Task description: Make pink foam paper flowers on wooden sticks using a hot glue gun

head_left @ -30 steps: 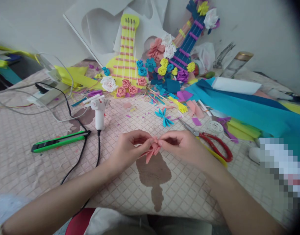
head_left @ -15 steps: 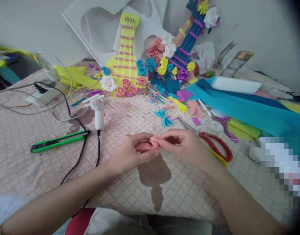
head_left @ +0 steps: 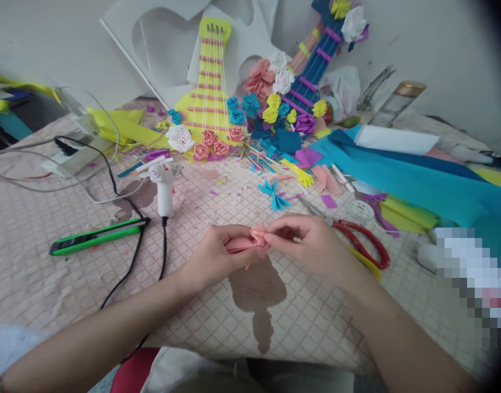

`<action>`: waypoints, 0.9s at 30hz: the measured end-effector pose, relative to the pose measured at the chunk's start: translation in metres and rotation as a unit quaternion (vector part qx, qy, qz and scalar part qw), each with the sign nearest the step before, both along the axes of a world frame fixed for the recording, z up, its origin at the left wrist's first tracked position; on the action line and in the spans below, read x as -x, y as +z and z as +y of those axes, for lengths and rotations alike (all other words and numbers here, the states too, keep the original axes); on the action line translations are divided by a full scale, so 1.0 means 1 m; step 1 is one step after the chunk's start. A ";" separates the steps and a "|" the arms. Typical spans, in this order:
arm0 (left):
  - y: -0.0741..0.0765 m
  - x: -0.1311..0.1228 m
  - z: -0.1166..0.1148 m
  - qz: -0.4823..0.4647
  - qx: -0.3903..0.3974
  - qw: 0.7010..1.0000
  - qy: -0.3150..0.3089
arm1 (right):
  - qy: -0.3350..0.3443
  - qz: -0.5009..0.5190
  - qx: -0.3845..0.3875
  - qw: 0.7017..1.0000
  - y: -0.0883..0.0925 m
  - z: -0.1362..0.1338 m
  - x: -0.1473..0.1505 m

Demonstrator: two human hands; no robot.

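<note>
Both hands meet over the middle of the pink quilted mat. My left hand is closed round a folded pink paper strip, its thumb lying along the top. My right hand pinches the rolled end of the same pink strip between thumb and fingertips. The strip sits just above a brown stain on the mat.
Red-handled scissors lie right of my right hand. A white glue gun with a black cord and a green cutter lie to the left. Behind stand a yellow paper guitar, a blue guitar with paper flowers, and blue paper sheets.
The pink strip hung loose between the hands a second ago; now it is folded flat in my left hand, with its end rolled tight in my right fingers.
</note>
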State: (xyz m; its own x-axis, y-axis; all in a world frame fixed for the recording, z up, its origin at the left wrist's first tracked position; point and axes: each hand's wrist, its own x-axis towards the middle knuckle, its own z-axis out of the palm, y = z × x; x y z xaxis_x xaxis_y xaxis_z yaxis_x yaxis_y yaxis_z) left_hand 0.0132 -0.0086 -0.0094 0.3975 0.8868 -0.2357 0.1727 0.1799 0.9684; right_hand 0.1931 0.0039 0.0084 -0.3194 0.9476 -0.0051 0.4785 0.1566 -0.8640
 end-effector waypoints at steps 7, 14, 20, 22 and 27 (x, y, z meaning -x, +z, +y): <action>0.004 -0.001 -0.001 0.027 -0.027 0.999 0.015 | 0.008 0.007 0.067 0.998 0.003 0.000 -0.002; 0.003 -0.001 -0.002 0.088 -0.135 0.987 0.019 | 0.029 0.016 0.112 0.993 0.001 0.002 -0.005; 0.004 0.000 -0.002 0.084 -0.143 0.986 0.012 | 0.036 0.018 0.120 0.992 0.000 0.003 -0.007; 0.004 0.001 -0.002 0.064 -0.130 0.989 0.002 | 0.040 0.015 0.127 0.991 0.000 0.003 -0.007; 0.001 0.003 0.000 -0.017 -0.110 0.994 -0.004 | 0.051 -0.002 0.132 0.990 0.001 0.002 -0.005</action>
State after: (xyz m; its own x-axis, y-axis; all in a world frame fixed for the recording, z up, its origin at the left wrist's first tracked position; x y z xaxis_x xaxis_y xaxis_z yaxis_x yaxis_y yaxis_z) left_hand 0.0101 -0.0088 -0.0086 0.4088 0.9123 -0.0237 0.1407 -0.0374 0.9893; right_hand 0.1986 0.0060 0.0095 -0.4122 0.8760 -0.2507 0.4755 -0.0279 -0.8792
